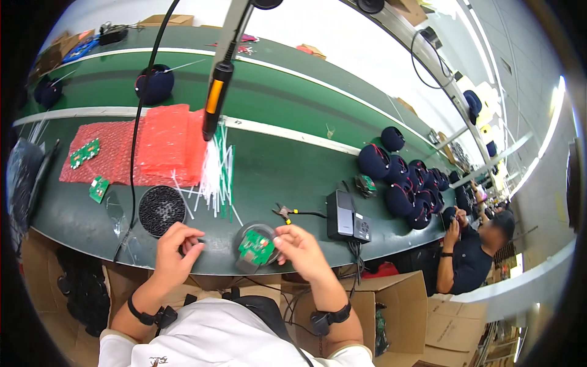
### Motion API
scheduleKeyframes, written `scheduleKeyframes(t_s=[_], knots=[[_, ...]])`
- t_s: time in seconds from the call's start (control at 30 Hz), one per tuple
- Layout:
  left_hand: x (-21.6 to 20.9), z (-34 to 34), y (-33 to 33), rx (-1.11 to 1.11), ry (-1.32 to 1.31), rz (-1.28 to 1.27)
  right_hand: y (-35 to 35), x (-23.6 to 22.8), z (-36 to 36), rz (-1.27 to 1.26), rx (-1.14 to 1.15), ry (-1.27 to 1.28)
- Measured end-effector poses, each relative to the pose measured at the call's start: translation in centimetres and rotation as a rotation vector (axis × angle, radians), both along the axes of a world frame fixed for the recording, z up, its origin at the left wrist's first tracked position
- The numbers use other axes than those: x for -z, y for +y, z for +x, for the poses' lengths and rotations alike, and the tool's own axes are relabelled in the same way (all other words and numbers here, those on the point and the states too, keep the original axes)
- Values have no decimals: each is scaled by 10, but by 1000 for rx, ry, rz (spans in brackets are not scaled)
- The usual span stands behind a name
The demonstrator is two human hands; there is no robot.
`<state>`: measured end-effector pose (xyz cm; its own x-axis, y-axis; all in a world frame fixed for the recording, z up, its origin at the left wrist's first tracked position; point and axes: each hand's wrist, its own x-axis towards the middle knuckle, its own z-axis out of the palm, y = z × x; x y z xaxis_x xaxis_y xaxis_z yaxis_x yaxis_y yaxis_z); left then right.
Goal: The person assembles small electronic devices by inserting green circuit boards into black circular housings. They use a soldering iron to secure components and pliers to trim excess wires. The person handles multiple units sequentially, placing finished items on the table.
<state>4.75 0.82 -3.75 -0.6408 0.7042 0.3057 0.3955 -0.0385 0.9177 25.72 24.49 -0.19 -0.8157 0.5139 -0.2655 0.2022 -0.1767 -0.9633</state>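
In front of me at the table's near edge, a green circuit board [257, 246] lies in a round grey housing [243, 231]. My right hand [301, 249] grips the right rim of that housing between thumb and fingers. Over the near side of a round dish of small black screws [160, 209], my left hand [176, 252] is closed in a pinch. What its fingertips hold, if anything, is too small to name. A hanging electric screwdriver [214, 101] with an orange band points down beyond both hands. Cutting pliers [284, 212] lie beyond the housing.
Red bubble wrap [101, 144], with another green board [85, 153] on it, lies left of white cable ties [215, 171]. A black box-shaped device [347, 217] stands at right, before several dark blue round units [400, 199]. A co-worker [474, 254] sits farther right. Cardboard boxes [391, 293] flank me.
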Motion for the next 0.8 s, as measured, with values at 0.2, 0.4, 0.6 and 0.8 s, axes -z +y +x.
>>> scheduleKeyframes(t_s=[0.2,0.4,0.6,0.8], knots=[[-10,6,7,73,90,-58,79,-26,-12,11,314,167],[-12,4,8,102,220,-114,173,-27,-90,129,341,19],[-11,1,7,99,236,-87,269,-17,-55,301,600,-69],[-13,2,11,133,245,-99,325,-21,62,572,905,-140]])
